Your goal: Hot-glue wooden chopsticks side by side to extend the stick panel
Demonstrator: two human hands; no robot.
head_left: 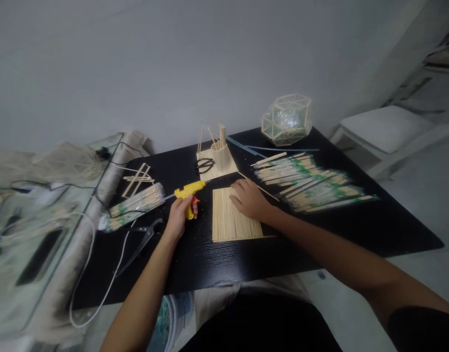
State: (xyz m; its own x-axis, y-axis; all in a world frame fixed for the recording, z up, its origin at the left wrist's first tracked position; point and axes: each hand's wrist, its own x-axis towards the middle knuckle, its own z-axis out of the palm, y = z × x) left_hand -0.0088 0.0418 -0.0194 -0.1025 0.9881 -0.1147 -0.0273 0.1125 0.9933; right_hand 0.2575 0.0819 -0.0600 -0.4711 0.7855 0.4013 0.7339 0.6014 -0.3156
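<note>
My left hand (179, 213) is wrapped round the handle of a yellow hot glue gun (190, 189), and its nozzle points right. A glue stick (169, 197) sticks out of its back end. My right hand (251, 198) rests on a flat panel of wooden sticks (230, 222), near its top edge, with thumb and fingers apart. The sticks lie side by side, and one edge strip runs along the bottom past the panel's right part. A single loose stick (266, 192) lies slanted just beyond my right hand.
Wrapped chopsticks (312, 183) are spread at the right. Behind the panel, a stick cup (221, 157) and black-handled scissors (204, 165) sit on a wooden board (206, 174). A geometric stick frame (286, 120) stands at the back. Pliers (145, 237), a chopstick pack (138, 205) and a white cable (123, 249) lie left.
</note>
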